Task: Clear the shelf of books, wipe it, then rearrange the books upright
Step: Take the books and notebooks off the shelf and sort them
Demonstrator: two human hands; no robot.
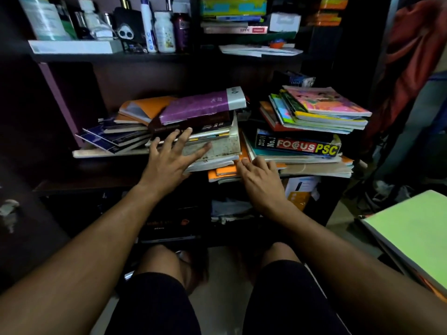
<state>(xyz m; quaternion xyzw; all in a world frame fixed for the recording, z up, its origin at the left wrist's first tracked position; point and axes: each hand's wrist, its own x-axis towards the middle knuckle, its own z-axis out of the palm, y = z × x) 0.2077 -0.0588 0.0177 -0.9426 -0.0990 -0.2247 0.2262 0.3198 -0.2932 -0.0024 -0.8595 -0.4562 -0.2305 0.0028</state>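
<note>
The middle shelf point(87, 182) of a dark wooden bookcase carries two untidy heaps of books, all lying flat. The left heap point(193, 131) is topped by a purple-covered book point(200, 106) lying tilted over a dark brown volume, with orange folders behind it and a fan of dark blue booklets point(116, 137) slumping off to its left. The right heap point(312, 141) sits just beside it — bright, colourful workbooks on top, a thick black guide with "FOCUS PSC" on its spine point(300, 147) under them, and thin, worn paperbacks at the bottom.

The left hand point(169, 160) lies spread against the front edges of the left heap, fingers straight and splayed, gripping nothing. The right hand point(261, 182) rests at the base where the two heaps meet, its fingers bent down over the orange notebooks point(225, 171) at the bottom; whether they actually pinch a book I cannot tell.

On the shelf above stand bottles and toiletries point(154, 27) at the left and more flat books and loose papers point(242, 22) at the right. A pale green folder point(416, 235) lies at the lower right, well apart from the shelf. The person's knees show below — dark shorts, crouched before the bookcase.
</note>
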